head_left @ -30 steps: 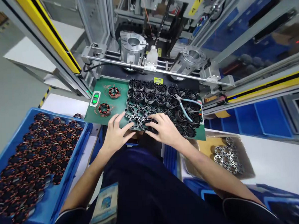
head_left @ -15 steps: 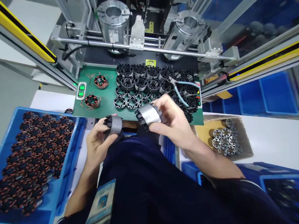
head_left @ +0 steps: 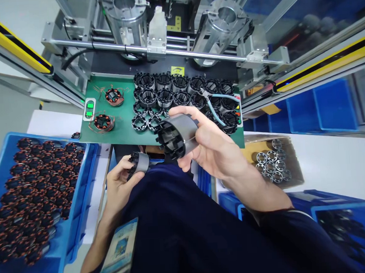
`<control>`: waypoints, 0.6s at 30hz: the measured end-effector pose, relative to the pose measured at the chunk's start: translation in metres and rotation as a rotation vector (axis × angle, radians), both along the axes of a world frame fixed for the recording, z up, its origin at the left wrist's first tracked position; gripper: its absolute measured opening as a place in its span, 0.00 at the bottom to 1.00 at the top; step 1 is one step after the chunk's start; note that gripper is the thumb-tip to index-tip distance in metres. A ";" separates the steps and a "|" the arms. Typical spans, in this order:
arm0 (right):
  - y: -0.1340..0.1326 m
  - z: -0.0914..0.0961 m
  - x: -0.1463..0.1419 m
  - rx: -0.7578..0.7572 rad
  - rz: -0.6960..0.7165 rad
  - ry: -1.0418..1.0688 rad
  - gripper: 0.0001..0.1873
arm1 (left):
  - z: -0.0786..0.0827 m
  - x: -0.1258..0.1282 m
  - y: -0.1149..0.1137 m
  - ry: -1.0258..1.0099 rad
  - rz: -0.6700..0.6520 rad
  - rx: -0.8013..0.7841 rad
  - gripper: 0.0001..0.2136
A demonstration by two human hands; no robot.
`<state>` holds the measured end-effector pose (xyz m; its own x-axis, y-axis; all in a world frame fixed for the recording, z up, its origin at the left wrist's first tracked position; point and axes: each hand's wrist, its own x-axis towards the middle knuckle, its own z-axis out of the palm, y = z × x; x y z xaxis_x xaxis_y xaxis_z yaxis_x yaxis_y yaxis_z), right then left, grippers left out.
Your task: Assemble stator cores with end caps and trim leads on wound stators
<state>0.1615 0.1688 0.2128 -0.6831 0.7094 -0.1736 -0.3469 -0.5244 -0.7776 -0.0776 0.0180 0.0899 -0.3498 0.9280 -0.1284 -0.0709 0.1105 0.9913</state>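
My right hand (head_left: 215,151) is closed around a grey stator core with black slotted ends (head_left: 178,134), lifted toward the camera with its open end facing left. Lower and to the left, my left hand (head_left: 119,186) grips a second, smaller-looking stator core (head_left: 138,164) close to my lap. Behind both hands lies a green mat (head_left: 122,119) bearing several rows of unwound black stator cores (head_left: 180,96) and two copper-wound stators (head_left: 107,110). A pair of blue-handled cutters (head_left: 213,106) rests on the cores at the mat's right.
A blue crate (head_left: 81,186) at my left holds several copper-wound stators. A cardboard box with metal rings (head_left: 271,162) sits at the right. Two metal cylinder fixtures (head_left: 125,11) and a guard rail (head_left: 178,51) stand behind the mat. More blue bins lie at the lower right.
Both hands have gone from resting on the cores on the mat to each lifting one. The right hand raised its core higher and turned it; the left lowered toward my lap.
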 end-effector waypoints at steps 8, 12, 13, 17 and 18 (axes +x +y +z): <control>0.006 -0.002 0.001 -0.061 -0.008 0.005 0.37 | 0.000 0.002 0.004 -0.041 -0.006 -0.082 0.16; 0.017 -0.003 0.010 0.027 -0.014 -0.095 0.38 | 0.000 0.003 0.004 -0.065 0.009 -0.110 0.14; 0.027 -0.001 0.017 0.109 -0.036 -0.165 0.38 | 0.001 0.002 0.004 -0.073 0.013 -0.111 0.13; 0.111 0.018 0.060 0.656 -0.219 -0.628 0.37 | -0.001 -0.001 0.002 -0.102 0.052 -0.172 0.11; 0.141 0.025 0.071 0.789 -0.268 -0.761 0.37 | -0.003 -0.003 0.002 -0.102 0.061 -0.205 0.12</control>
